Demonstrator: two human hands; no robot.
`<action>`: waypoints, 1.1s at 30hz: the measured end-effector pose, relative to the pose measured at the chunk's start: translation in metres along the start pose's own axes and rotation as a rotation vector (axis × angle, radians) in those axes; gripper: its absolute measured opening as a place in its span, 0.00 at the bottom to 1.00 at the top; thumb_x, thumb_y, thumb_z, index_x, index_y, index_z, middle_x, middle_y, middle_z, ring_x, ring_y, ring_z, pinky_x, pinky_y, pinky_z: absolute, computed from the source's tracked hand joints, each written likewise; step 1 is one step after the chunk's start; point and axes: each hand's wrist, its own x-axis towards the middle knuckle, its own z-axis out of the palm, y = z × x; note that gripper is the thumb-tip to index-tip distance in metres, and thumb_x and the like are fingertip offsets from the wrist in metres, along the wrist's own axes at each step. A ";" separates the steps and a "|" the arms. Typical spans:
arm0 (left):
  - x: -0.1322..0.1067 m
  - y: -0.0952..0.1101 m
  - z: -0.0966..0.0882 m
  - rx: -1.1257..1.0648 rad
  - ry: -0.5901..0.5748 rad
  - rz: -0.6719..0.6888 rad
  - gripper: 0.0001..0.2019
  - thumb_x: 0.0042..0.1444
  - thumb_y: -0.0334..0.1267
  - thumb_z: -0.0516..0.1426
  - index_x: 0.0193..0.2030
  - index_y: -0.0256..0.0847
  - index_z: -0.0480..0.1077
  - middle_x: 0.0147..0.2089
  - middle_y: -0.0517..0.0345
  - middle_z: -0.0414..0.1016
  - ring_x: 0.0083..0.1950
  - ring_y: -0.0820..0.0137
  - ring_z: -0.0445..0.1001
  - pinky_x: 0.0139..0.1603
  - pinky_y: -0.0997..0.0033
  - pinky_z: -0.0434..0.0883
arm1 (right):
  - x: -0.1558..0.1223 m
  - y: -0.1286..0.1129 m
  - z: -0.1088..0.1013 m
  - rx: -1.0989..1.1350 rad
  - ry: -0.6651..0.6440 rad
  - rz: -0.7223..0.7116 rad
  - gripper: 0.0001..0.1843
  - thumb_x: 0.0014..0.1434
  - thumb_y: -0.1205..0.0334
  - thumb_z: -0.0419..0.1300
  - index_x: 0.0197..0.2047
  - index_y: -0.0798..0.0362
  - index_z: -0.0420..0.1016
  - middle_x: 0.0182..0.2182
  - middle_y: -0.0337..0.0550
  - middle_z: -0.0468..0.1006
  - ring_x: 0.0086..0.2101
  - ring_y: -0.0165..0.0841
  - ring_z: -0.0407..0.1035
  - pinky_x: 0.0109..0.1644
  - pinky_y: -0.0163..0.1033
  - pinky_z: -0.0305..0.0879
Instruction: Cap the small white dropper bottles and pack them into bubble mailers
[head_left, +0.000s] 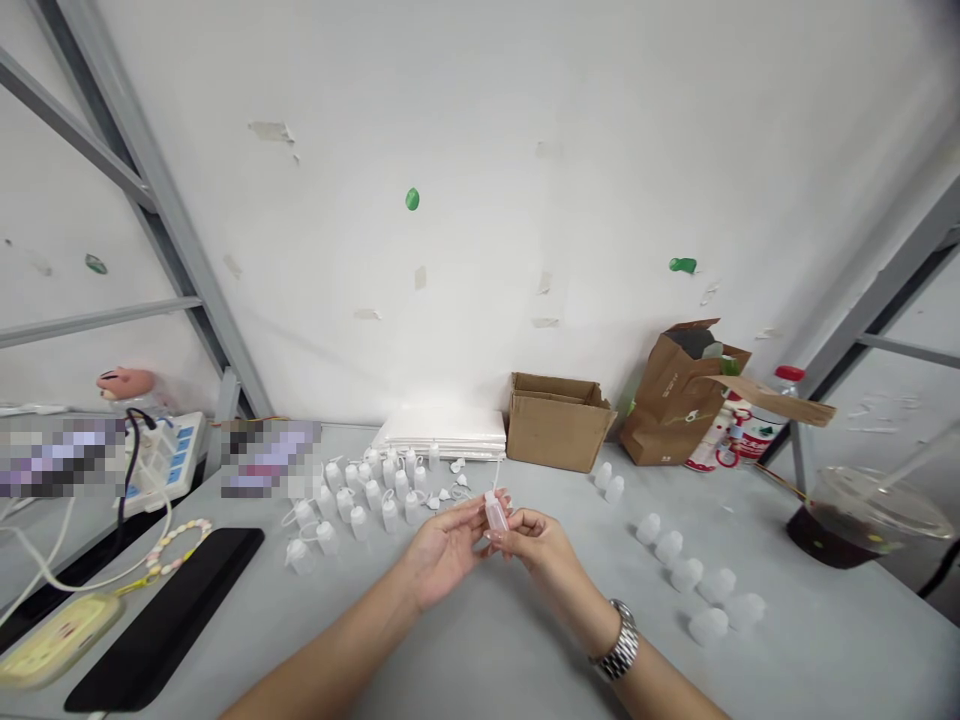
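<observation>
A pale wall [480, 100] backs a grey counter [480, 660], on which a brown paper bag [660, 400], a lidded cup of dark drink [840, 535], an open cardboard box [559, 432] and a white flat stack [442, 432] stand or lie. Two bare forearms enter from the near edge, the right one wearing a metal-link wristwatch [621, 645]. The left hand [442, 555] is palm up, its fingers stretched toward and behind the small bottle; whether they close on it cannot be told. The right hand [534, 540] pinches the bottle's lower body between thumb and fingers. To the left stands a cluster of similar white squeeze bottles [358, 522], several with looped cap straps; to the right lie translucent rounded pieces [686, 575], spaced apart. The small translucent bottle [496, 515] itself is held above the counter between both hands, slightly tilted, a thin white strip rising near its neck. Loose white caps [444, 495] lie just beyond the left hand. Step in hand, as judged — two-handed handling of a single bottle, its neck end turned away from the wrists. A next move appears to call for a steady body grip — firm enough to prevent turning, gentle enough not to squeeze the soft wall.
</observation>
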 end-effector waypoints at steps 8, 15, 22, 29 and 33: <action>-0.001 -0.002 0.000 -0.032 0.003 -0.023 0.13 0.56 0.30 0.52 0.45 0.33 0.73 0.44 0.48 0.75 0.35 0.70 0.71 0.38 0.67 0.66 | -0.006 -0.008 0.005 0.068 -0.047 0.030 0.11 0.36 0.63 0.72 0.19 0.56 0.73 0.17 0.37 0.74 0.20 0.25 0.63 0.28 0.33 0.57; 0.001 -0.004 -0.001 -0.056 0.008 -0.038 0.15 0.55 0.31 0.54 0.51 0.41 0.69 0.36 0.56 0.75 0.30 0.72 0.71 0.34 0.70 0.65 | -0.006 -0.007 0.006 0.120 -0.099 0.088 0.10 0.38 0.63 0.72 0.20 0.57 0.76 0.18 0.39 0.75 0.21 0.24 0.62 0.29 0.32 0.57; -0.002 -0.002 0.012 0.200 0.134 0.191 0.13 0.54 0.42 0.57 0.42 0.38 0.75 0.46 0.51 0.76 0.46 0.66 0.71 0.46 0.69 0.65 | -0.003 -0.002 0.000 0.331 -0.285 0.123 0.12 0.46 0.59 0.68 0.31 0.59 0.78 0.26 0.42 0.75 0.27 0.26 0.65 0.34 0.33 0.61; -0.005 0.001 0.017 0.475 0.194 0.251 0.17 0.45 0.43 0.64 0.41 0.38 0.76 0.46 0.47 0.78 0.48 0.59 0.73 0.49 0.64 0.66 | -0.003 0.001 0.000 0.296 -0.373 0.148 0.13 0.48 0.56 0.67 0.29 0.59 0.77 0.28 0.43 0.76 0.26 0.25 0.66 0.35 0.33 0.62; -0.009 0.009 0.020 0.553 0.306 0.360 0.16 0.45 0.44 0.64 0.38 0.38 0.76 0.45 0.49 0.78 0.48 0.59 0.73 0.48 0.66 0.66 | -0.001 -0.002 -0.003 0.126 -0.285 0.111 0.18 0.50 0.50 0.64 0.36 0.58 0.77 0.31 0.47 0.78 0.28 0.29 0.69 0.40 0.38 0.63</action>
